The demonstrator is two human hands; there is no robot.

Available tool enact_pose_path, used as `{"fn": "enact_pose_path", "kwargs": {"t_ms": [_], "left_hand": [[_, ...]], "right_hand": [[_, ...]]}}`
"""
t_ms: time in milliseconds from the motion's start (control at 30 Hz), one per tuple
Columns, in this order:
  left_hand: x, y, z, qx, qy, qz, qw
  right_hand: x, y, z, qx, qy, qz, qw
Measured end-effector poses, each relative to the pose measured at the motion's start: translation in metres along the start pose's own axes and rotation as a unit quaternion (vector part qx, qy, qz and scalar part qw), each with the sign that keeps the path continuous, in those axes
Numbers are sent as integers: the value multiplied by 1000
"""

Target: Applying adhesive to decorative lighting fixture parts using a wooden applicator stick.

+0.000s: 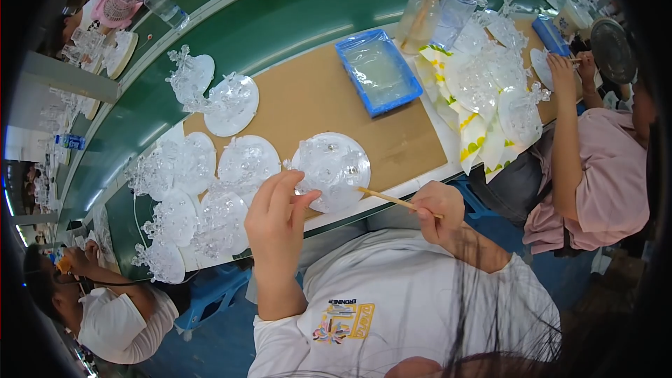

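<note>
In front of me a round white disc with clear plastic parts on it (332,161) is at the near edge of the brown board. My left hand (275,203) has its thumb and fingers curled about the left edge of the clear plastic piece. A thin wooden stick (386,197) is gripped in my right hand (439,211), and its tip meets the near right rim of the disc. Whether the tip carries anything is too small to tell. Several similar discs with clear plastic parts (248,161) lie close together to the left.
A blue tray (379,106) with clear film inside lies beyond the disc. Two bottles (421,17) stand behind it. More clear pieces rest on a patterned cloth (470,126) to the right. Co-workers sit on both sides, one with a hand (560,70) on a disc.
</note>
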State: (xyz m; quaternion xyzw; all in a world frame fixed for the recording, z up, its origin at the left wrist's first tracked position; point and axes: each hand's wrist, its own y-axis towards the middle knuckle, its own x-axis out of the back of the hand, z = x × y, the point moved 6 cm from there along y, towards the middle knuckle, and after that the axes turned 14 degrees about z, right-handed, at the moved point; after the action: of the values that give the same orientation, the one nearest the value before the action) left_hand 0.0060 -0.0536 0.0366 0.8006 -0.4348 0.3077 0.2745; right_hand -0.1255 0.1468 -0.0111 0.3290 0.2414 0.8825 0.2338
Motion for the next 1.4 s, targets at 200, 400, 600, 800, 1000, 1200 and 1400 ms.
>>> {"fn": "enact_pose_path", "kwargs": {"t_ms": [200, 400, 600, 800, 1000, 1200, 1400], "left_hand": [[-4, -6, -5, 2, 16, -4, 1000], [-4, -9, -9, -8, 23, -8, 1000], [-6, -9, -17, -33, 29, 2, 999], [-6, -11, -16, -17, 26, 0, 1000], [-8, -12, -16, -3, 6, -9, 1000], [-8, -8, -15, 9, 10, 0, 1000], [-6, -2, -17, -2, 49, 9, 999]], "right_hand": [[-12, 13, 10, 43, -39, 40, 997], [-6, 10, 13, 52, -54, 44, 996], [-3, 9, 16, 32, -56, 52, 997], [5, -2, 9, -21, -57, 120, 991], [-2, -6, 11, -26, -11, 124, 992], [15, -7, 7, -43, -88, 35, 995], [18, 2, 4, -12, -29, 41, 999]]}}
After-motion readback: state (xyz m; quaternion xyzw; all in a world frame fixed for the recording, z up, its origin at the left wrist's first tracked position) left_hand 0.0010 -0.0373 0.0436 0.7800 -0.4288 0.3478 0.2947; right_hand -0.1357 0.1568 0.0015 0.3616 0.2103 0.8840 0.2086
